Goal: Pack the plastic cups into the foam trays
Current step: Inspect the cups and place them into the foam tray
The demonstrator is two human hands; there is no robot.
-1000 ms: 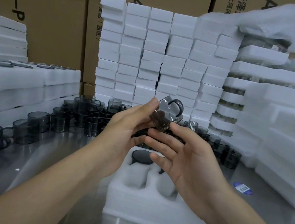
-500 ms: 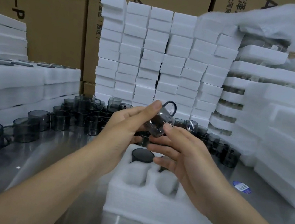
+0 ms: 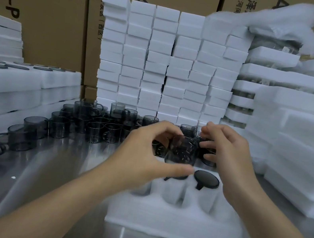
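— Plastic cup point(image 3: 182, 150) first: where is it?
— In the air, above the far edge of the foam tray point(image 3: 170, 226), at 12 o'clock from where the person stands. The left hand point(image 3: 146, 152) has a grip on it, thumb under, fingers over the top.
— And the right hand point(image 3: 232, 153)?
— Curled in at the cup's 3 o'clock side, fingertips close against it. Whether that grip really pinches anything, I cannot tell; it's blurred.
— How would you do this bit well?
— I'd turn the handle the way the seated one lies, toward 6 o'clock, lower it straight into an open pocket, and press evenly so the foam doesn't tear.
— Count for me.
— Two hands, one cup held, one tray in front on the desk point(image 3: 58, 175). One seated cup point(image 3: 206, 179) shows plainly at the tray's 1 o'clock corner, and a second beside it is half hidden under the left thumb. The loose cups point(image 3: 95, 129) at 10 o'clock are crowded beyond counting, dozens by my guess. Packed trays point(image 3: 22, 78) at 9 o'clock and foam blocks point(image 3: 158, 56) stacked at 12 are too many to tally.
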